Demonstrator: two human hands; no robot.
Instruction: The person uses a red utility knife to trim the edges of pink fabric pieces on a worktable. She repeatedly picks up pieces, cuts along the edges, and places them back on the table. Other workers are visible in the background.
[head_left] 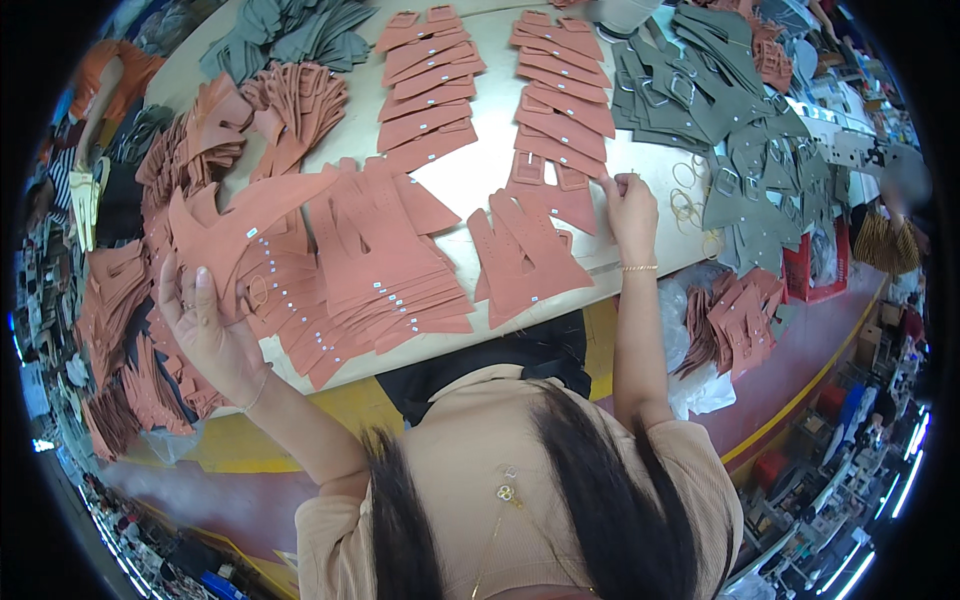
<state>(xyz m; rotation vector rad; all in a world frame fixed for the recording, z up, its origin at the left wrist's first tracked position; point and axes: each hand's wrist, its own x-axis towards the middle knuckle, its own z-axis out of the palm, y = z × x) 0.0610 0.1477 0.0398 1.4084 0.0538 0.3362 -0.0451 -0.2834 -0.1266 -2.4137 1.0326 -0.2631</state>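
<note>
My left hand (212, 335) pinches the lower edge of a salmon fabric piece (235, 228), lifted over a fanned stack of like pieces (290, 290). A thick overlapping pile with slits and small holes (385, 255) lies beside it. In front of me rests a small set of two-strap pieces (525, 260). My right hand (632, 210) has its fingertips closed at the right edge of a buckled salmon piece (545, 183), the nearest in a column of similar pieces (563, 95). Whether that edge is between the fingers is hidden.
Another salmon column (428, 95) runs up the pale table (465, 172). Grey-green buckled pieces (690, 85) spread at the right; more grey-green pieces (285, 35) lie far left. Thin rings (685, 190) sit near the right edge. A red crate (815, 268) stands beyond. Someone in orange (118, 75) is far left.
</note>
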